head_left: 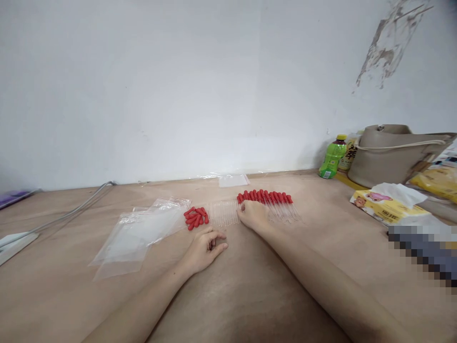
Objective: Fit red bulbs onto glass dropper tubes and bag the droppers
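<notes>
My right hand (253,214) is closed, fingers pinched at the left end of a row of clear droppers with red rubber bulbs (266,196). A dropper seems to be in its fingertips, though the fingers hide most of it. Left of that hand, clear thin tubes without bulbs (223,213) lie side by side. A small pile of loose red rubber bulbs (196,218) sits just beyond my left hand (207,248). That hand rests on the table, empty, with fingers curved and the thumb apart from them.
Clear zip bags (134,240) lie overlapping at the left, near a grey cable (78,207). A white packet (233,180) is by the wall. At right stand a green bottle (332,157), a beige bag (383,155) and a yellow tissue pack (387,205).
</notes>
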The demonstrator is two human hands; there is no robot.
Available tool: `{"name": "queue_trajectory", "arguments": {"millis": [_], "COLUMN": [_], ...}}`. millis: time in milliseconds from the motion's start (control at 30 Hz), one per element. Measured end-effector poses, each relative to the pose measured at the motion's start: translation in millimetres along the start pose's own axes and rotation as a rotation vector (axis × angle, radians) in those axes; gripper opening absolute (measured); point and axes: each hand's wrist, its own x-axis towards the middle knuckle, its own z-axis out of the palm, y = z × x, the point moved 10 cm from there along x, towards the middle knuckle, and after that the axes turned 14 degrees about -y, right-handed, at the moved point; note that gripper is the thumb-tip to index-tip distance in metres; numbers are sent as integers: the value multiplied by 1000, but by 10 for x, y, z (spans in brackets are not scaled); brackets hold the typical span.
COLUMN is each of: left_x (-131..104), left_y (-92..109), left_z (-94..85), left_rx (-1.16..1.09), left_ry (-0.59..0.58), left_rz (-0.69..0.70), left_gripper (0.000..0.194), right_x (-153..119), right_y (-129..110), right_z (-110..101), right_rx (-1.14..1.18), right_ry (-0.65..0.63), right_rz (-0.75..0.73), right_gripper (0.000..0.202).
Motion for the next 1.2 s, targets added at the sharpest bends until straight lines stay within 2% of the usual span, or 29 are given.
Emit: {"name": "queue_trajectory", "arguments": {"millis": [467, 633, 733, 800, 900, 967, 1067, 1133, 1200], "left_x": [-7, -17, -31, -63, -110, -67, 16, 86, 164], "left_y": [33, 75, 79, -19, -342, -587, -915, -1069, -1166], "left_z": [-21, 2, -105, -329, -751, -952, -1155, -1184, -1134], "left_rx": [-16, -13, 11, 27, 85, 149, 158, 153, 137], "left_ry": [0, -2, 85, 226, 398, 377, 325, 265, 178], "left_rz": [14, 19, 10, -38, -172, -230, -248, -252, -250], "left_gripper": [16, 16, 18, 17, 14, 11, 9, 8, 9], "right_x": [125, 14, -155, -340, -636, -791, -892, -908, -912], "right_y": [-179, -161, -140, -169, -116, -37, 69, 75, 43], "right_z": [64, -36, -117, -155, -98, -63, -30, -10, -1], "right_rx": [12, 24, 27, 37, 48, 71, 117, 134, 147], "right_ry": [-128, -89, 13, 117, 201, 244, 269, 262, 255], "right_rz": [53, 15, -103, -297, -541, -628, -636, -637, -663], "right_gripper": [25, 28, 28, 23, 20, 18, 24, 26, 25]}}
